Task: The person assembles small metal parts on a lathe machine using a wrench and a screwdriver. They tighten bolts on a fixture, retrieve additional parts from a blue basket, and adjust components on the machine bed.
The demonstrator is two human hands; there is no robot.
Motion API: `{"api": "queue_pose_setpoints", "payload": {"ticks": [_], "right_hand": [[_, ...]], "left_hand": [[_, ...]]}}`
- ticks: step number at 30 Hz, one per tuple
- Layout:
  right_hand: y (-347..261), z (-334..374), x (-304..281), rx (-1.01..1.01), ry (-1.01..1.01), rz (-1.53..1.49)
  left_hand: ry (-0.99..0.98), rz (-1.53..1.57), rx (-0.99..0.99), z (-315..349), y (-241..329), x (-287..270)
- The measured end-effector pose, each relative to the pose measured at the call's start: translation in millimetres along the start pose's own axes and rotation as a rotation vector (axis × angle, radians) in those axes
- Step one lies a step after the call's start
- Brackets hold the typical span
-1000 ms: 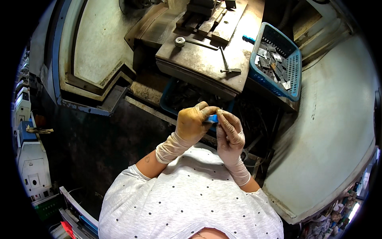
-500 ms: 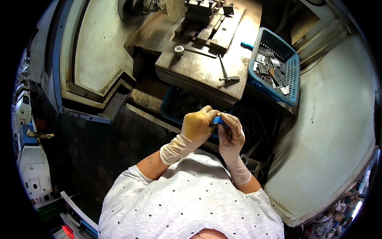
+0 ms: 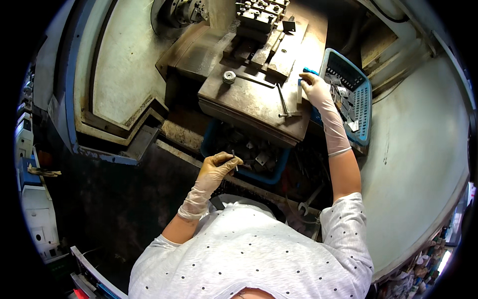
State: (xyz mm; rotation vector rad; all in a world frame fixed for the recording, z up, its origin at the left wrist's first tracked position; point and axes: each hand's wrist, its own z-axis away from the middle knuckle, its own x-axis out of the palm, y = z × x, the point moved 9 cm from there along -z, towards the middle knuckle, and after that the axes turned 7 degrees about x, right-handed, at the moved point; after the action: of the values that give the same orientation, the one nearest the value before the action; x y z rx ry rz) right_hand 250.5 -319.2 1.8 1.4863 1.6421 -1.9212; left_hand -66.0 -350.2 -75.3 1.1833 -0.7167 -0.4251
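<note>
My left hand (image 3: 214, 170), in a stained pale glove, pinches a small dark metal piece (image 3: 233, 158) in front of my body. It is too thin and small there to tell its exact shape. My right hand (image 3: 314, 90), also gloved, reaches forward to the right edge of the machine's flat table. Its fingertips close on a small blue tool (image 3: 300, 82) with a pale narrow strip below it. Another blue item (image 3: 311, 71) lies just beyond those fingers. Beside the right forearm stands a blue plastic basket (image 3: 367, 94) with flat metal pieces in it.
On the metal machine table (image 3: 244, 99) lie a handle with a round knob (image 3: 229, 77) and a T-shaped wrench (image 3: 284, 102). A tool post (image 3: 256, 22) and a chuck (image 3: 186, 11) are at the back. Below the table sits a blue bin (image 3: 271, 178) of metal pieces.
My hands have parted. The right has gone forward and right with the blue tool; the left has drawn back slightly left, holding the small metal piece. The view has shifted a little.
</note>
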Motion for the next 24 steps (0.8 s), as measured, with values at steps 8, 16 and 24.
{"api": "queue_pose_setpoints", "payload": {"ticks": [8, 16, 24], "right_hand": [[-56, 156, -22, 0.004, 0.174, -0.58], [-99, 229, 51, 0.197, -0.059, -1.18], [-121, 231, 24, -0.033, -0.008, -1.013]], "left_hand": [[-0.003, 0.276, 0.091, -2, 36, -3], [-0.051, 0.273, 0.147, -2, 64, 47], [-0.022, 0.296, 0.219, 22, 78, 55]]}}
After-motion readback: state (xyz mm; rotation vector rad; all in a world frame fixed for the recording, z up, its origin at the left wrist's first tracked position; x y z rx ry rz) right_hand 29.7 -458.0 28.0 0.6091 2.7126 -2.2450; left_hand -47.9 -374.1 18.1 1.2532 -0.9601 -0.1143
